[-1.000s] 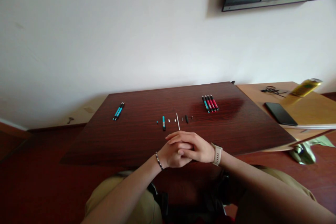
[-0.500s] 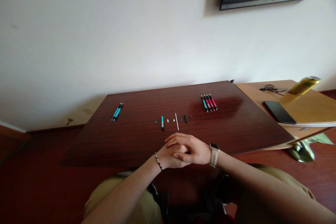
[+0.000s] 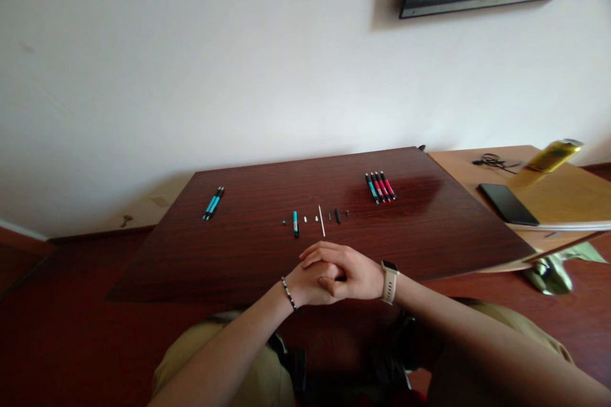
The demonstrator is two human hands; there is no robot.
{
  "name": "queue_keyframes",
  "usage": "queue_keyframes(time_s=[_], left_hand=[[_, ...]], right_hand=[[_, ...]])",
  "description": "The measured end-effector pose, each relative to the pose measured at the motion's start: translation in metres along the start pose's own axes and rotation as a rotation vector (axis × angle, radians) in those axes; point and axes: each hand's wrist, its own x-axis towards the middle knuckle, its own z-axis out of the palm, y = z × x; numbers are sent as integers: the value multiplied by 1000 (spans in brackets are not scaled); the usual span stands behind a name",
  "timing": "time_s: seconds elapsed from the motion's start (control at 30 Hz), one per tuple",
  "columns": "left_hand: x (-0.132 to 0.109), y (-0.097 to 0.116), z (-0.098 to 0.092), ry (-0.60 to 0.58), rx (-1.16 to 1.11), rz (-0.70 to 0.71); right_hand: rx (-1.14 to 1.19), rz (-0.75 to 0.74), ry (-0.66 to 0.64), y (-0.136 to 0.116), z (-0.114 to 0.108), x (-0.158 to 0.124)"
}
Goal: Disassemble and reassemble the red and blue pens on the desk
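My left hand (image 3: 309,286) and my right hand (image 3: 356,273) are clasped together at the table's near edge. The right fingers lie over the left hand, and both hands are closed. No object shows between them; the inside of the clasp is hidden. Just beyond them, pen parts lie in a row: a small blue piece (image 3: 284,222), a blue-and-black barrel (image 3: 295,224), two small white pieces (image 3: 305,219), a slim white refill (image 3: 321,221), a tiny spring-like piece (image 3: 329,216), a black grip (image 3: 337,215) and a tiny dark tip (image 3: 347,212).
Two blue-and-black pens (image 3: 213,203) lie at the left of the dark wooden table (image 3: 248,184). Several pens (image 3: 380,187), one blue and the others pink, lie side by side at the right. A lighter desk holds a phone (image 3: 508,203), a cable (image 3: 494,162) and a yellow can (image 3: 552,156).
My right thumb has shifted slightly within the clasp. The hands otherwise stay in place, and the pens and parts lie as before.
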Motion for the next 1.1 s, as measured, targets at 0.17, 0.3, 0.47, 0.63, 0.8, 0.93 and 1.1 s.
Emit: queue_keyframes(time_s=[0.17,0.3,0.47,0.63,0.8,0.93,1.1], left_hand=[[-1,-2,1,-24,10,-5],[-1,-2,1,-16,36,4],[-1,0,-1,-11,31,2],[0,-1,0,-8,-15,-1],[0,-3,2,-15,-42,22],[0,-1,1,-3,-15,25],[0,1,0,13,-12,11]], right_hand=[[11,13,8,0,1,-1],[19,13,7,0,1,-2],[5,9,3,0,2,-1],[22,9,-4,-1,1,-1],[42,9,-13,-1,0,-2],[44,4,-18,-1,-1,-2],[57,6,-30,-2,-2,-2]])
